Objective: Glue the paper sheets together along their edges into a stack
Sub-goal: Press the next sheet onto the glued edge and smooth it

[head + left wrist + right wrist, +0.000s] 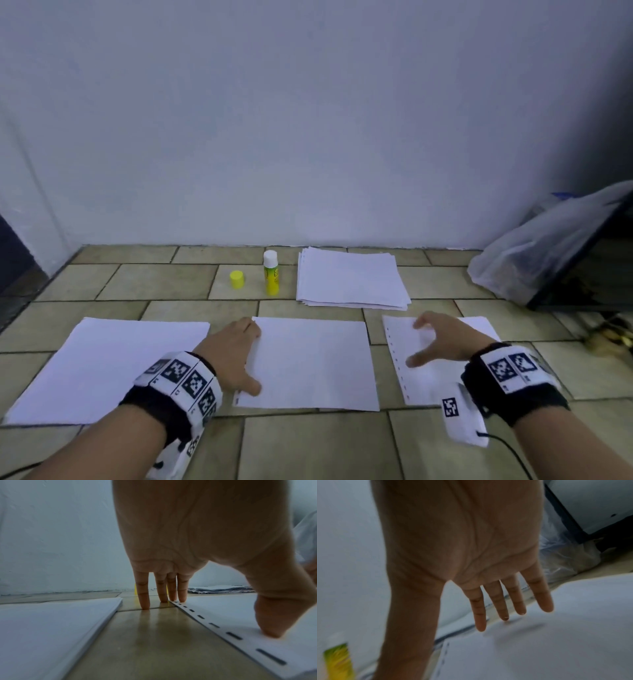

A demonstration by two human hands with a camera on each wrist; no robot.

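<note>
Left grip spread, pressing middle sheet edge; right grip spread above right sheet.

Tiled floor and what's on it

Beige tiled floor against a wall. Near row: thick paper stack at left, punched sheet in the middle, another punched sheet at right. Farther back: loose pile of sheets, upright uncapped glue stick, yellow cap just beside it. Plastic bag at far right.

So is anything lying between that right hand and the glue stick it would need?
Nothing visible. The right hand hovers over the right sheet; only bare floor tiles separate it from the uncapped glue stick; the paper stack sits beside that path.
</note>
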